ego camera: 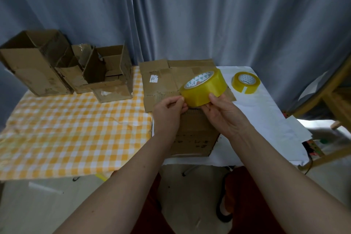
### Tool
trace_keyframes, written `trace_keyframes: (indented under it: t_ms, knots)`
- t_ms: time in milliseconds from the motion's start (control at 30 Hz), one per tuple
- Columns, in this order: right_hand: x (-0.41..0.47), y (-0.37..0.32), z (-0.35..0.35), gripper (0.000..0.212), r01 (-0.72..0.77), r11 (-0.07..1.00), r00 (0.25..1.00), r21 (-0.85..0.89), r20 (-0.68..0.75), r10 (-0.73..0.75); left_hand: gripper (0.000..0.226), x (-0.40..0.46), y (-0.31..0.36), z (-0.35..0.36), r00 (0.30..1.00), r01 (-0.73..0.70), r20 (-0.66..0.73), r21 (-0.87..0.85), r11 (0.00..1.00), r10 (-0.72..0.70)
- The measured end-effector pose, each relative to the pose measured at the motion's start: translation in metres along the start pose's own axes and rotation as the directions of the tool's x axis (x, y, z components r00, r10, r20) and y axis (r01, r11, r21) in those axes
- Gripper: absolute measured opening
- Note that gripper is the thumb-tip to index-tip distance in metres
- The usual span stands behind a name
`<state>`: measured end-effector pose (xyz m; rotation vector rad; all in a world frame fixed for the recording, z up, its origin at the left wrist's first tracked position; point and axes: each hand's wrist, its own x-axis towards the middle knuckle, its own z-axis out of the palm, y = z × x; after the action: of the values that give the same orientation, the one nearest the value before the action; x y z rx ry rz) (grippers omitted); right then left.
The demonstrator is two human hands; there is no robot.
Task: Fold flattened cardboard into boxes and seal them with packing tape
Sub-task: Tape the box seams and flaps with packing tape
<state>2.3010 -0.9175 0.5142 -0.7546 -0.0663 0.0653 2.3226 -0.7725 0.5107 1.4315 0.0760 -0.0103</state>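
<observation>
Both forearms reach forward over the table edge. The right hand point(222, 112) cradles a yellow tape roll point(204, 87) from below, thumb curled onto its side. The left hand point(169, 110) pinches at the roll's left edge with thumb and fingertips. Below them sits a folded cardboard box point(195, 133), with flat cardboard point(167, 80) behind.
</observation>
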Motion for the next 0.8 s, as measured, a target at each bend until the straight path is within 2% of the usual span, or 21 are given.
trace_keyframes:
  t_ms: [100,167,267,367,533,633,800]
  knots:
    - [0.001,0.001,-0.001,0.094,0.002,1.000,1.000,-0.016,-0.002,-0.002,0.010,-0.002,-0.003,0.002,0.997,-0.040,-0.056,0.067,0.997,0.044]
    - [0.000,0.000,-0.003,0.089,0.001,1.000,1.000,-0.011,0.005,-0.001,0.008,0.000,-0.001,0.003,0.999,0.017,-0.048,0.033,0.999,-0.015]
    - [-0.003,-0.003,-0.002,0.055,0.015,1.000,0.999,-0.025,-0.029,-0.016,0.003,0.004,0.007,0.002,0.987,0.157,0.029,-0.098,0.983,-0.155]
    - [-0.004,-0.006,0.006,0.034,0.037,0.999,0.995,-0.032,-0.087,-0.040,0.004,0.006,0.008,0.000,0.978,0.188,0.114,-0.133,0.973,-0.173]
    - [-0.004,-0.006,0.011,0.032,0.039,0.999,0.991,0.000,-0.128,-0.038,0.006,0.008,0.004,-0.005,0.974,0.156,0.175,-0.058,0.986,-0.144]
    - [-0.004,-0.007,0.013,0.033,0.034,0.999,0.991,0.003,-0.133,-0.034,0.002,0.009,0.005,-0.008,0.964,0.174,0.217,-0.070,0.982,-0.155]
    - [-0.004,-0.005,0.011,0.036,0.020,0.999,0.991,-0.026,-0.128,-0.023,0.013,0.011,0.005,-0.007,0.964,0.166,0.210,0.004,0.986,-0.163]
